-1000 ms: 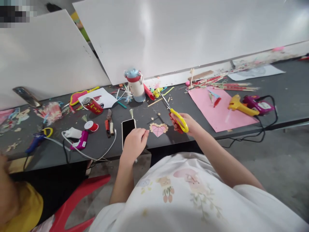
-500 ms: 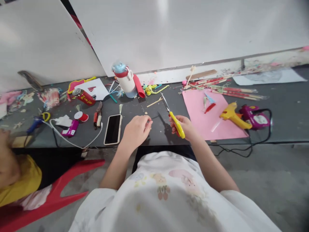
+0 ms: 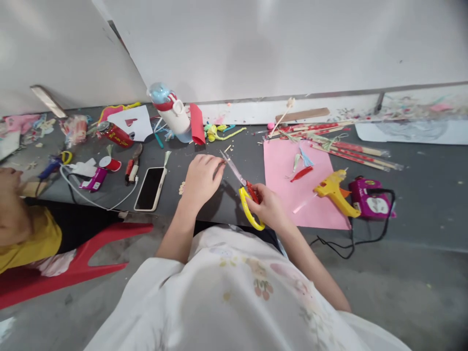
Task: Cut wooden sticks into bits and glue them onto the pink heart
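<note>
My right hand [image 3: 266,207] grips a pair of scissors [image 3: 245,195] with one yellow and one red handle. The blades point up and left, their tips close to the fingers of my left hand [image 3: 204,178]. That left hand is bent over the dark table, its fingers curled and pressed together; whatever lies under them is hidden. Just past its fingertips the end of a thin wooden stick [image 3: 227,148] shows. Pale crumbs [image 3: 182,187] lie beside the left wrist. A phone [image 3: 149,189] rests left of that hand.
On the right, pink paper [image 3: 280,195] bears small tassels [image 3: 302,173] and a yellow glue gun [image 3: 336,192]. A bottle [image 3: 171,114], red rolled paper [image 3: 197,124] and a can [image 3: 115,134] stand behind. A person's arm [image 3: 10,204] is at far left.
My left hand has moved forward over the wooden stick, covering most of it. The scissors have swung left and lower, their tips now near the left fingers. The view has shifted slightly.
</note>
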### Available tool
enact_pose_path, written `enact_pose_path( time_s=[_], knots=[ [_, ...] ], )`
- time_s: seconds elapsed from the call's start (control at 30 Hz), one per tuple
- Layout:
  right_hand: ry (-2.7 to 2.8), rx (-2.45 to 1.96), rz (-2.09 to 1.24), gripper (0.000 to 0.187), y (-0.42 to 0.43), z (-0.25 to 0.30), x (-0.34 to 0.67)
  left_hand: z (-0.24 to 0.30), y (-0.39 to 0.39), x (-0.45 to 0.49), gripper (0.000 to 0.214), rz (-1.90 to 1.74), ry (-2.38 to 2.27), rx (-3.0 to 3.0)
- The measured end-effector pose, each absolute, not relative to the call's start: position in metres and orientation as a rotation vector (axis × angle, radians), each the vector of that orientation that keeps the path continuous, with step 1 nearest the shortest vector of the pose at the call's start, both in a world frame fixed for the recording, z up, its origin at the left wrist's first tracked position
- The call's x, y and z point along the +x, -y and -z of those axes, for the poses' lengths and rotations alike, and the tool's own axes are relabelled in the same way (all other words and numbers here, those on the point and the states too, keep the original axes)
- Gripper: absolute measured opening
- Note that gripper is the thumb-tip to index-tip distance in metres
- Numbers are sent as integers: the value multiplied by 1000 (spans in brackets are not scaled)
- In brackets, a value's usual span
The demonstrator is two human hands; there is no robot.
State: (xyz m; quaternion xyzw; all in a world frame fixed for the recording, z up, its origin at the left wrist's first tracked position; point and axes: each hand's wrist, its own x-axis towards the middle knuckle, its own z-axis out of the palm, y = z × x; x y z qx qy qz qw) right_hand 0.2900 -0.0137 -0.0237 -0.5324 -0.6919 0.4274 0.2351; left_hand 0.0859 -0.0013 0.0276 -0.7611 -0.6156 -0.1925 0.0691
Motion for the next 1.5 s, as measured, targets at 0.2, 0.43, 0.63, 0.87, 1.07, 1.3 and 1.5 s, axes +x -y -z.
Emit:
enact_pose_path(
  time_s=[0.2, 0.43, 0.63, 0.87, 1.07, 1.3, 1.5],
  knots=[
    [1880, -1504, -1223, 27, 9, 21, 292, -20, -17, 85, 22, 625, 1917, -2396],
    [1835, -1537, -1275, 26, 3, 27, 279, -7, -28, 63, 26, 732, 1775, -2548],
    [1769, -1523, -1302, 25, 3, 29, 258, -11, -33, 47, 27, 684, 1644, -2531],
    [1763, -1492, -1283, 29, 2, 16, 241, -22, -31, 39, 26, 653, 1571, -2576],
    [1770, -1496, -1252, 35, 2, 11, 235, -32, -32, 39, 28, 560, 1503, -2631],
    [1723, -1499, -1266, 36, 2, 14, 227, -38, -36, 41, 31, 496, 1458, -2636],
    [1693, -1532, -1262, 26, 0, 22, 222, -39, -39, 41, 30, 435, 1477, -2635]
  ],
)
